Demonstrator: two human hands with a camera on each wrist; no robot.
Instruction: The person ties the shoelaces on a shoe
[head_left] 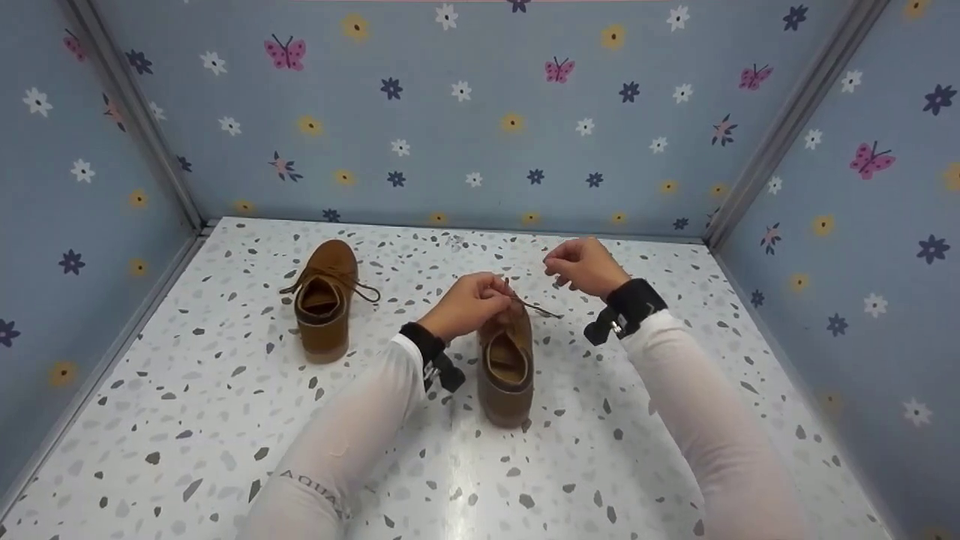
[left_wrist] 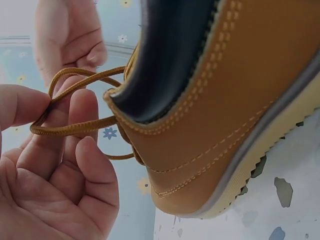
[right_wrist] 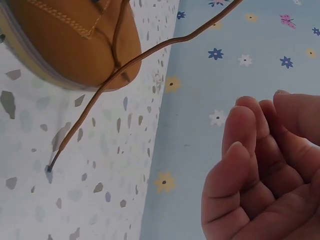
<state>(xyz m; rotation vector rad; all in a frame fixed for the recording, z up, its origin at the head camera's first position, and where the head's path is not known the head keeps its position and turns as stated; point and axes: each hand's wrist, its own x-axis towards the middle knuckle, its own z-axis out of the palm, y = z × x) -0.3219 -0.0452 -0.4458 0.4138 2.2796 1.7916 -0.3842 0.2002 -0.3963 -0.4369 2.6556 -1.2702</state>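
A tan lace-up shoe (head_left: 508, 401) stands on the speckled tabletop, its toe pointing away from me and its heel nearest. Over its front my left hand (head_left: 469, 304) pinches the brown shoelace (left_wrist: 75, 127) between thumb and index finger, and the lace makes loops there. One lace end (right_wrist: 95, 97) hangs loose past the toe on the right, its tip dark. Off to the right and a little farther back, my right hand (head_left: 589, 266) hovers with loosely curled fingers (right_wrist: 240, 125) and nothing between them. The left hand covers much of the shoe's lacing in the head view.
Another tan shoe (head_left: 326, 341) stands to the left, toe away, its laces (head_left: 367, 292) spread out to both sides. Blue panels (head_left: 480, 150) with flowers and butterflies close in the white speckled tabletop (head_left: 187, 420) at the back and both sides.
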